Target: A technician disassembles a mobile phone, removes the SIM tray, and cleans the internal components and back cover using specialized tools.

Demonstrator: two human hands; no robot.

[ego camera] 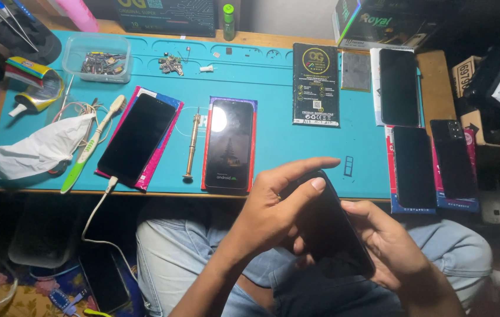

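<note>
Bright overhead light on the blue mat [297, 147] — edges dim; sharp focus.

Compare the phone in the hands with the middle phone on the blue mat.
The held phone has a dark screen; the middle phone shows a lit boot screen. The held phone is gripped over the lap by the left hand and right hand; the middle phone lies flat on the mat. Both are dark slab smartphones.

We hold phone [332, 235] over lap, before mat [279, 117]. On mat: screwdriver [191, 147] between two phones; parts tray [97, 57] behind left; more phones right.
</note>
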